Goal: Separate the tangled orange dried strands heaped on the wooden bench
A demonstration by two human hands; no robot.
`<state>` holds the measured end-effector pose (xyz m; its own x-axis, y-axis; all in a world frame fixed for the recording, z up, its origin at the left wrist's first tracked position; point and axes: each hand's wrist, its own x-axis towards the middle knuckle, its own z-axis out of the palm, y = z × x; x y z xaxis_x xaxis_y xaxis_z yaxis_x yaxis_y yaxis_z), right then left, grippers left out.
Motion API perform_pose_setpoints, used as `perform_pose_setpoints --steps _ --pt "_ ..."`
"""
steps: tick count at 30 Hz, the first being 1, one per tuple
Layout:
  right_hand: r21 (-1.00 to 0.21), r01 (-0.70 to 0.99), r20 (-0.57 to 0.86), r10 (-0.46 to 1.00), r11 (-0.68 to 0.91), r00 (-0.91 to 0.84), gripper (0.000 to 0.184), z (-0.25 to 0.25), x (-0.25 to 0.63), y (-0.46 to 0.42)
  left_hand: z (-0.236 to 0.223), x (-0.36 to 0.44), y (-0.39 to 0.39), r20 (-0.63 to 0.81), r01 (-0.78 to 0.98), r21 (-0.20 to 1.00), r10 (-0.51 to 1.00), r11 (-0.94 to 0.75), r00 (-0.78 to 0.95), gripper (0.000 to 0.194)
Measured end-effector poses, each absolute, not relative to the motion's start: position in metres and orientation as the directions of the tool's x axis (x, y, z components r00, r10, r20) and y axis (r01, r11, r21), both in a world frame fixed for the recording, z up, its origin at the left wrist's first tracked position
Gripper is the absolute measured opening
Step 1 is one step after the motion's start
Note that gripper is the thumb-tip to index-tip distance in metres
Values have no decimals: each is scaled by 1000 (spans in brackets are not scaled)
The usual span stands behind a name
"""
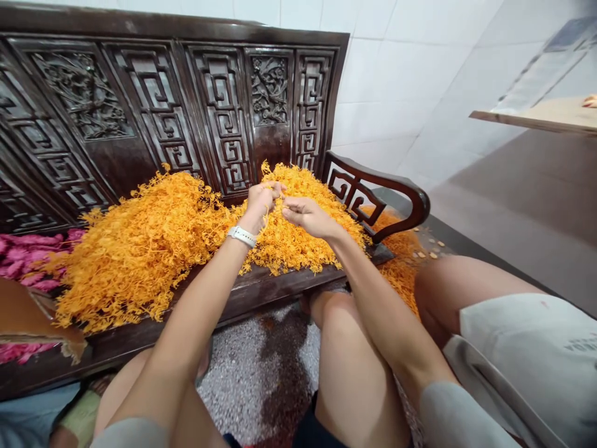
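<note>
Two heaps of small orange, curly, branching pieces, which look like plastic flower parts, lie on a dark carved wooden bench (224, 298). The bigger heap (140, 242) is on the left, the smaller heap (298, 249) on the right. Above the smaller heap, my left hand (262, 204), with a white watch (242, 236) on the wrist, is closed with an orange piece (266, 214) at its fingers. My right hand (308, 216) faces it closely, thumb and fingers pinched together at the orange bits between the hands. Exactly what each fingertip grips is too small to make out.
Pink pieces (35, 261) and a torn cardboard box (35, 314) are at the bench's left. A curved armrest (410, 199) bounds the right end. More orange pieces (398, 280) lie on the floor beyond it. Other people's legs (466, 286) are close by; a board (536, 121) juts in upper right.
</note>
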<state>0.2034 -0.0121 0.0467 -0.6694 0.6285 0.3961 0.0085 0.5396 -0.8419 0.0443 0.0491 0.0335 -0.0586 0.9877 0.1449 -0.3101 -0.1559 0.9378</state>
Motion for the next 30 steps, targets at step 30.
perform_pose_setpoints --steps 30 --pt "-929 -140 364 913 343 -182 50 28 165 3 67 -14 46 704 512 323 563 -796 432 19"
